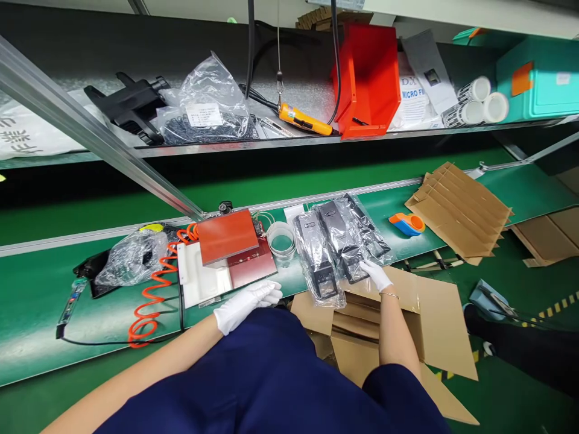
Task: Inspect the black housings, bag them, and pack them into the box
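My left hand [248,303], in a white glove, rests at the bench's front edge with its fingers stretched out and nothing in them. Its nearest neighbour is a white panel [194,277] beside stacked reddish-brown plates [228,237]. My right hand [377,276], also gloved, pinches the lower right end of a dark plastic part in a clear bag [337,226]. Two more bagged dark parts flank it, one on the left [311,241] and one on the right [365,226]. The fingertips are partly lost against the shiny film.
Below my right arm stands an open cardboard box [441,319]. An orange-and-blue tape dispenser [408,224] and flat cardboard [461,208] lie further right. An orange coiled hose [151,292] crosses the left bench. Overhead hang a yellow electric screwdriver [305,119] and a shelf with a red bin [368,84].
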A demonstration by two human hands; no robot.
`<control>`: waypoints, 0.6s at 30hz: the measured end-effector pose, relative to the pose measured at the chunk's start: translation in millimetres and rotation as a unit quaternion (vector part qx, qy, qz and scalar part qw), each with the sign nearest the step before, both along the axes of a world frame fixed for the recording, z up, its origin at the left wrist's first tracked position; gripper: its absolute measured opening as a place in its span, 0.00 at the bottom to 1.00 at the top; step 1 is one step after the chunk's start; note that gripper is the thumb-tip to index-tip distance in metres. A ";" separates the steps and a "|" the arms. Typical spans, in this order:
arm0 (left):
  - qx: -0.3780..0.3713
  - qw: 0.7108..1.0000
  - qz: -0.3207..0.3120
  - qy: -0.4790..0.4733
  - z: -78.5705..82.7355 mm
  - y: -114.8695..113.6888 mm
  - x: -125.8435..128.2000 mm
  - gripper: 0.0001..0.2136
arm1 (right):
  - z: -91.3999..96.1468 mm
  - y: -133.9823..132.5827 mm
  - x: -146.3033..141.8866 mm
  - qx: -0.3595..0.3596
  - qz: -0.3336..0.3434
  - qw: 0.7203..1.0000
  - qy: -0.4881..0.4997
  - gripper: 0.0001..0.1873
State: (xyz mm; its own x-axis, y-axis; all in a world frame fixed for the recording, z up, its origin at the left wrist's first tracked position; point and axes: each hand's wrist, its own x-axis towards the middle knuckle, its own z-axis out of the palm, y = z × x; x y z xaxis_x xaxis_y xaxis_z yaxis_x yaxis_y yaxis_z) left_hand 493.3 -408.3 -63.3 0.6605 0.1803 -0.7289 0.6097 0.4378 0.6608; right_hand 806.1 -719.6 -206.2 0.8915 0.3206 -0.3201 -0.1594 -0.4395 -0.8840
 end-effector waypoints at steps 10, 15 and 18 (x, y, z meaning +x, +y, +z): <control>-0.015 1.000 0.004 -0.013 -6.9 5.3 1.4 0.33 | 8.5 2.9 63.6 -0.313 0.065 0.942 -0.099 0.21; -0.012 1.000 0.006 -0.008 0.3 4.3 1.6 0.39 | -11.8 41.2 80.9 -0.452 0.107 0.881 -0.090 0.19; -0.013 1.000 0.021 -0.004 0.0 7.4 -2.4 0.40 | -19.8 52.7 79.2 -0.490 0.109 0.860 -0.095 0.18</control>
State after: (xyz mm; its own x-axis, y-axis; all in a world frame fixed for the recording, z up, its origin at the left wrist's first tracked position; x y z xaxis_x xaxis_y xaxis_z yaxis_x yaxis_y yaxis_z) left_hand 490.8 -400.9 -63.4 0.6585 0.1884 -0.7286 0.5856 0.4798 0.6533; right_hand 885.4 -666.9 -226.0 0.9102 0.1462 -0.3874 0.1275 -0.9891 -0.0736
